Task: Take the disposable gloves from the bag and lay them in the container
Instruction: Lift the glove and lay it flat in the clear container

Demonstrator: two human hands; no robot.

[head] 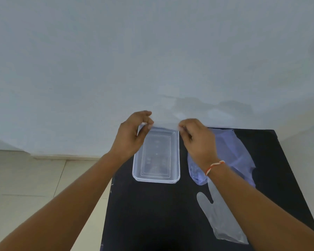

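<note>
A clear rectangular plastic container (156, 179) stands on the black table with nothing visible in it. My left hand (132, 136) and my right hand (198, 140) are raised over its far end, each pinching one side of a thin, nearly invisible transparent glove (164, 121) stretched between them. The bluish translucent bag (232, 151) lies to the right of the container, partly hidden by my right wrist. A second clear glove (219, 216) lies flat on the table near the front right, fingers pointing away from me.
The black table (152, 214) stands against a pale wall; its left edge runs just left of the container, with tiled floor (34, 178) below. Bare tabletop lies in front of the container.
</note>
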